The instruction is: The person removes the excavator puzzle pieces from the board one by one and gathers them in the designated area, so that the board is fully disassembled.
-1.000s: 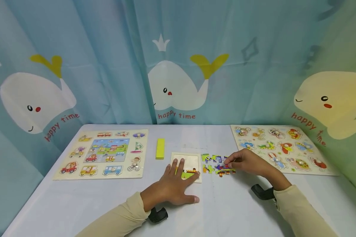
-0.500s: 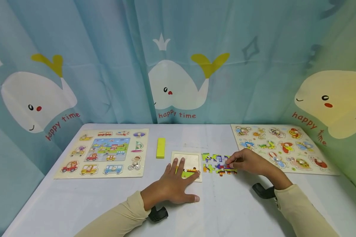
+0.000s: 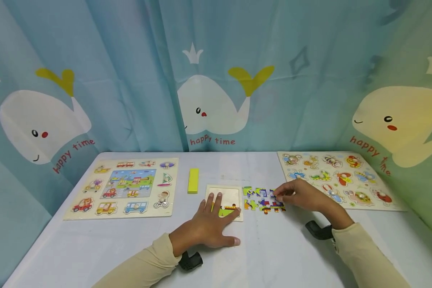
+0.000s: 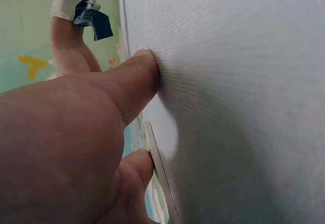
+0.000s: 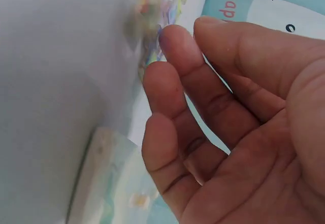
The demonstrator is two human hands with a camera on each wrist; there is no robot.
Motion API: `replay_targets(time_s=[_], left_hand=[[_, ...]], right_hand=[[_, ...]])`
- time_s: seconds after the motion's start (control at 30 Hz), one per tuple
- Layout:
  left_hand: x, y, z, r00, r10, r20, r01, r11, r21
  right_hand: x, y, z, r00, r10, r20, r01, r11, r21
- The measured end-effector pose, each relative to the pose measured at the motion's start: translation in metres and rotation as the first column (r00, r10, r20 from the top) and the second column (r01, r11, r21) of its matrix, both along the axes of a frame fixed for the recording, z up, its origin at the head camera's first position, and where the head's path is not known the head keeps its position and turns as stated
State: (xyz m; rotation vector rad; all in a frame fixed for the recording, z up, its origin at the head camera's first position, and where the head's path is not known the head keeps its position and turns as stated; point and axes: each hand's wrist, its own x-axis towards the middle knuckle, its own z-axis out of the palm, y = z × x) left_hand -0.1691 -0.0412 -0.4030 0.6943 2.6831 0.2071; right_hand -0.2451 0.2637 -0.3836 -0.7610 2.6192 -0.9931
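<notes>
My left hand point(image 3: 211, 227) lies spread over a small square wooden puzzle board point(image 3: 234, 196), its fingers across the lower left part and the thumb on the table. A strip of green and orange picture point(image 3: 226, 213) shows along the board's lower part. Just right of it lie several colourful jigsaw pieces point(image 3: 251, 205). My right hand point(image 3: 299, 195) is at the right end of these pieces, fingers loosely bent and fingertips right at them. In the right wrist view, a gap shows between the thumb point(image 5: 216, 31) and index finger, with blurred pieces point(image 5: 165, 5) beyond.
A vehicle peg puzzle point(image 3: 120, 210) lies at the left and an insect peg puzzle point(image 3: 342, 170) at the back right. Behind the square board is a yellow block point(image 3: 193, 181). A blue whale-print curtain point(image 3: 147, 80) rises along the table's back and sides.
The right fingertips shift slightly among the jigsaw pieces at the right end. My left hand stays on the board. The whole view shifts a little.
</notes>
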Motion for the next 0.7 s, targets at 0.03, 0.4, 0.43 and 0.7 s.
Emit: replay_targets(time_s=[0.03,0.4,0.43,0.7], left_hand=[[0.000,0.000,0.000,1.000,0.001,0.005,-0.001,1.000,0.005],[-0.003,-0.003,-0.002,0.999,-0.015,0.036,0.011,0.995,0.102],[-0.003,-0.004,-0.002,0.999,-0.021,0.035,0.018,0.994,0.109],[-0.002,-0.021,0.004,0.998,-0.046,0.045,0.039,0.988,0.150]], right_hand=[[0.000,0.000,0.001,1.000,-0.007,-0.010,0.007,1.000,0.006],[0.002,-0.019,0.005,0.995,-0.013,-0.104,0.010,0.999,-0.031],[0.002,-0.023,0.004,0.994,-0.012,-0.104,0.008,0.999,-0.036],[-0.002,-0.062,0.001,0.990,0.054,-0.127,-0.061,0.997,-0.051]])
